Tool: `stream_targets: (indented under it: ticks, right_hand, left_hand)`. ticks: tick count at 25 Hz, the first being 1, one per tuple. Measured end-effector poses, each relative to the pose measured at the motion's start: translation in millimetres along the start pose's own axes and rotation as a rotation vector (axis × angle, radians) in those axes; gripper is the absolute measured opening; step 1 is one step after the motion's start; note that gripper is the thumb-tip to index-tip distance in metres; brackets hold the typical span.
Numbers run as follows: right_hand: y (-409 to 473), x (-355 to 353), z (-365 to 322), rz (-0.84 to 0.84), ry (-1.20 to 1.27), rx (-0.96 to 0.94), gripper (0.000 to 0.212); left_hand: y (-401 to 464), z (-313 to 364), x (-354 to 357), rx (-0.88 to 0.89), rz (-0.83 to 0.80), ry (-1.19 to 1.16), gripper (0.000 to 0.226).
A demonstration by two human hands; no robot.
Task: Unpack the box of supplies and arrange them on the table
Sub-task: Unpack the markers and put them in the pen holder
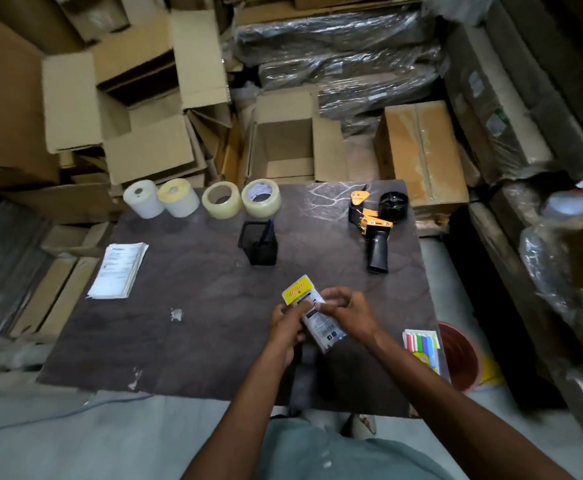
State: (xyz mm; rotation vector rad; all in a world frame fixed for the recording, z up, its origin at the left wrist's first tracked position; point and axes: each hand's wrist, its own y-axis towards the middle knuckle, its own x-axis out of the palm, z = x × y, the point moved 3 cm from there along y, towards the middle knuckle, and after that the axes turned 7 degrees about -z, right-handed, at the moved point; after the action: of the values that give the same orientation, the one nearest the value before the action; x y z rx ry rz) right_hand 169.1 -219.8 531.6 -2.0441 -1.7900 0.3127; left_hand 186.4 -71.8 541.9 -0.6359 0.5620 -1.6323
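Over the dark table (193,334) both my hands hold a small yellow-topped plastic packet (321,323). My left hand (286,327) grips its left side and my right hand (347,311) pinches its upper part. Along the table's far edge stand two white label rolls (160,199) and two clear tape rolls (241,199). A black mesh pen holder (259,242) with a pen stands in the middle. The black and yellow tape dispenser (375,226) lies at the far right. A stack of papers (118,271) lies at the left. A pack of coloured markers (421,348) lies at the right edge.
An open cardboard box (283,147) stands behind the table, among many other cartons and plastic-wrapped bundles. A red bucket (459,355) stands on the floor to the right of the table. Stacked boxes line both sides.
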Motion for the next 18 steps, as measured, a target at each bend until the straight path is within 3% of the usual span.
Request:
stream_targets:
  ticks: [4,7,12,18]
  right_hand:
    - [0,13,-3,-0.019,0.006,-0.018,0.024]
    - [-3,18,-8,-0.061,-0.068,-0.073,0.024]
    - [-14,25,-20,-0.05,-0.431,-0.314,0.035]
    - [-20,59,-27,0.009,-0.506,-0.309,0.037]
  left_hand:
    - [-10,3,-11,-0.027,-0.008,-0.079,0.008]
    - [-6,10,-20,0.001,-0.013,-0.15,0.012]
    - [5,29,-38,0.044,0.013,-0.2,0.008]
    - [17,48,-69,0.063,-0.027,-0.198,0.02]
